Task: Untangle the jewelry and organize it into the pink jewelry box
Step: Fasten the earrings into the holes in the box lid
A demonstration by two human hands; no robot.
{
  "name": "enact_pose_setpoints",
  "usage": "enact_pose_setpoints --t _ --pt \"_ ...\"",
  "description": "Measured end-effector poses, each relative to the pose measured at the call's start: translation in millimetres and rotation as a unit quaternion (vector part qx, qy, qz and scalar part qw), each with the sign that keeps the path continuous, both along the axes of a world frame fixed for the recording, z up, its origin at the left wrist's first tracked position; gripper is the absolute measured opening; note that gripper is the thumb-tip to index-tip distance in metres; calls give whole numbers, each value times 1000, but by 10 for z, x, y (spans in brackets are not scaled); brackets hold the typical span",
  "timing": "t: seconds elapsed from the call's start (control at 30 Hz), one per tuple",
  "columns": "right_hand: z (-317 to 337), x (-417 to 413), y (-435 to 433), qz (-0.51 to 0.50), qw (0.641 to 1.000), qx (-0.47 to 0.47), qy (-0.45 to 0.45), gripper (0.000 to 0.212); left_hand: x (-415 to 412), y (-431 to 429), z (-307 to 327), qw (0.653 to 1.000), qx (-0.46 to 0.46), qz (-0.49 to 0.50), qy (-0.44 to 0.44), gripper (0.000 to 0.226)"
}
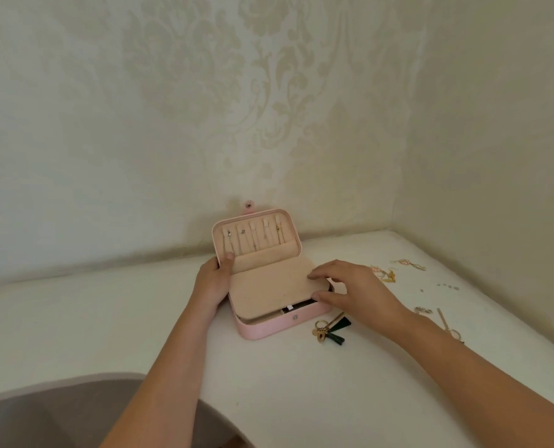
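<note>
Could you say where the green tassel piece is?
Head view: the green tassel piece lies on the table, right of the pink jewelry box, near the right hand.

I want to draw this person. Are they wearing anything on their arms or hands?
Nothing that shows. The left hand and right hand are bare: no rings, gloves or watch in view. The left forearm and right forearm are bare too, with no sleeves or bracelets.

White table [107, 318]. Directly on it: pink jewelry box [269, 328], lid up, centre. Gold charm cluster with dark green tassels [329, 331] near its front right corner. Earrings [385, 273], small studs [446, 287] and gold bar piece [443, 320] scattered further right.
</note>
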State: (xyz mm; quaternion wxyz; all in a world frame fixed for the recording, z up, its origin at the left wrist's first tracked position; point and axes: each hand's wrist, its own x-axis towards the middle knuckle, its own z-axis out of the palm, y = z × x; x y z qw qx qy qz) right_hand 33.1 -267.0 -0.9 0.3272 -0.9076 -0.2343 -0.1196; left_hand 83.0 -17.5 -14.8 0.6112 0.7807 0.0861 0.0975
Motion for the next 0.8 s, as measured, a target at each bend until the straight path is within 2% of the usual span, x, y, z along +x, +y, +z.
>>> enact_pose_setpoints --t 0.07,0.2,0.23,0.37,0.43,0.53,0.6,0.7,0.8 --pt "54 -56 32 16 999 -27 -11 39 -88 53 -15 1000 -3 -1 -1 34" --pt "180 -164 72 32 972 -219 -84 48 -251 142 -65 1000 -11 11 -5 27" --pt "193 -179 78 36 966 -230 -115 47 -289 163 -77 1000 -14 16 -13 26" --pt "161 -230 157 33 969 -123 -210 49 -442 262 -115 999 -23 21 -33 35" --pt "146 -242 231 21 972 -53 -228 41 -525 290 -94 999 -32 8 -20 35" --pt "155 -233 334 -3 975 56 -213 23 -623 311 -82 1000 -11 -11 16 25" --pt "175 -218 409 -30 974 114 -195 21 -695 275 -77 999 9 -21 23 28" --pt "173 -214 541 -48 974 160 -155 25 -746 240 -71 1000 19 5 -12 47" --pt "194 -202 660 -70 973 190 -109 35 -779 188 -86 998 -15 -18 -66 72"
